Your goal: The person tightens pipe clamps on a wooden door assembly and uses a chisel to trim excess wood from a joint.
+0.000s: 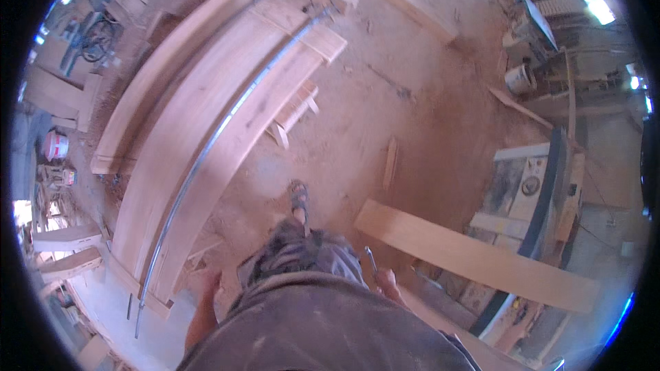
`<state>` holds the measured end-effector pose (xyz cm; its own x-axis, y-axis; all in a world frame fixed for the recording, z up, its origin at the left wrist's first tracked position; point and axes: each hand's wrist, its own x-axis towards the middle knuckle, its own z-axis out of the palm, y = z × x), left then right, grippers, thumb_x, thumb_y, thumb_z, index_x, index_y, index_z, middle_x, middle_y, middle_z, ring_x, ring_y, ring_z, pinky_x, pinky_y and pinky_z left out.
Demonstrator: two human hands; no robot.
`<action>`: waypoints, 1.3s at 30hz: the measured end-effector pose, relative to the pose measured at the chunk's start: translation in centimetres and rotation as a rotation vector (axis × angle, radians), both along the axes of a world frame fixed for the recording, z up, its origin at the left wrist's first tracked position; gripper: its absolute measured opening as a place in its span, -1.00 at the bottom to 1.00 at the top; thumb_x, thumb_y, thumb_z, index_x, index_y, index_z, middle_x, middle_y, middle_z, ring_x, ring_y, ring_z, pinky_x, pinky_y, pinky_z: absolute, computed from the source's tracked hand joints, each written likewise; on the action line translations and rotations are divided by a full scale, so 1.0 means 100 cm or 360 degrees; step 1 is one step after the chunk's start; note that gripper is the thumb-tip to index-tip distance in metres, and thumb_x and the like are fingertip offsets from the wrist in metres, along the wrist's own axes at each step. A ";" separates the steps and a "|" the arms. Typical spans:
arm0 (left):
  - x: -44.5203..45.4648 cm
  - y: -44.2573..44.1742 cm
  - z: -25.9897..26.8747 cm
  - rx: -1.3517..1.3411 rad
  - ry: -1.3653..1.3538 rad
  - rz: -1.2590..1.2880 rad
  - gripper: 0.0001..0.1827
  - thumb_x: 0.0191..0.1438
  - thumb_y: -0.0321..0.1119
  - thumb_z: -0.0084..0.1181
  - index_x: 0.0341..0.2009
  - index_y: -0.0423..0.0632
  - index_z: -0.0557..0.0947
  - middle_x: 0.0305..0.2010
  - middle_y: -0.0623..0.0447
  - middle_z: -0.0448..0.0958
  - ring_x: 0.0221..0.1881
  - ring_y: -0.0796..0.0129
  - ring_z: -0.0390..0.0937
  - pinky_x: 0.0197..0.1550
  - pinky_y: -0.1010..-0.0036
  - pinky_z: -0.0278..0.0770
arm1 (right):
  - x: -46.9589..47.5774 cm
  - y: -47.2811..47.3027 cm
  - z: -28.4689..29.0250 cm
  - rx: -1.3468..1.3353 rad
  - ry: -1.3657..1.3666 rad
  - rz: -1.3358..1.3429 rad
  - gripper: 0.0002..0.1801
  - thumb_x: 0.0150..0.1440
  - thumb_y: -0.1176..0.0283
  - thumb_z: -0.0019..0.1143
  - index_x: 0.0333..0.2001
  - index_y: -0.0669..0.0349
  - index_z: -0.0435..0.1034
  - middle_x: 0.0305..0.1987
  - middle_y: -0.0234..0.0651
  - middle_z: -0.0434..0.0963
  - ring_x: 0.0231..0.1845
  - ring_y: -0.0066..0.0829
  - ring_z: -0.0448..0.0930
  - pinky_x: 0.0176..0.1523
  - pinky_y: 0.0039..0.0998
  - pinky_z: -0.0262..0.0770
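My right hand (388,282) hangs at my side, closed around a slim metal tool (370,257), possibly a wrench; its exact kind is too small to tell. My left hand (210,281) hangs on the other side, close to the near end of a large wooden panel (206,93) with crosspieces at its ends. Nothing shows in this hand, though its fingers are blurred. Along the panel runs a long metal bar clamp (216,136), its near tip jutting past the end. A low wooden trestle (294,111) shows beside the panel's edge, partly hidden by it.
Left of the panel lies another wooden frame (170,67). At right, a wide board (479,255) lies across a woodworking machine (541,201). A wood offcut (390,162) and a long timber (412,7) rest on the dusty floor. A bucket (520,79) stands farther right.
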<state>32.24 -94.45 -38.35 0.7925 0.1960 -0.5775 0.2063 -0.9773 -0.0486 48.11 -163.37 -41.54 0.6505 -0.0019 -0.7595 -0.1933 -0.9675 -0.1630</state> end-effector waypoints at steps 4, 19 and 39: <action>0.126 -0.021 0.022 -0.0867 -0.0240 0.0728 -0.60 0.07 -0.30 0.14 0.00 -0.19 0.63 -0.39 -0.16 0.64 -0.32 0.17 0.62 -0.24 0.20 0.55 | 0.029 -0.061 0.015 -0.0178 -0.0344 -0.0028 -0.77 0.11 0.28 0.13 -0.38 0.18 0.61 -0.55 -0.24 0.62 -0.56 -0.39 0.64 -0.36 -0.29 0.62; 0.522 -0.062 0.009 -0.0676 -0.0607 0.0467 -0.78 0.06 -0.26 0.23 -0.35 -0.16 0.68 -0.37 -0.07 0.63 -0.26 0.14 0.60 -0.15 0.22 0.52 | 0.234 -0.058 0.038 0.0011 -0.0177 -0.0736 -0.55 0.15 0.03 0.19 -0.35 0.25 0.60 -0.52 -0.23 0.62 -0.42 -0.35 0.66 -0.35 -0.21 0.54; 0.690 -0.297 -0.037 -0.0454 -0.0449 0.1719 -0.42 -0.08 -0.12 0.29 0.06 -0.13 0.65 -0.13 -0.32 0.65 -0.09 -0.16 0.62 0.07 0.12 0.54 | 0.928 -0.239 0.152 0.0849 -0.0160 -0.1138 -0.91 0.22 0.44 0.03 -0.31 0.20 0.44 -0.65 -0.40 0.39 -0.72 -0.46 0.41 -0.67 -0.43 0.34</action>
<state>101.20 -124.13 -42.08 0.3989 0.7421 -0.5387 0.9108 -0.2523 0.3269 140.93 -187.29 -26.32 0.6928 -0.0950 -0.7148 -0.6810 -0.4122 -0.6053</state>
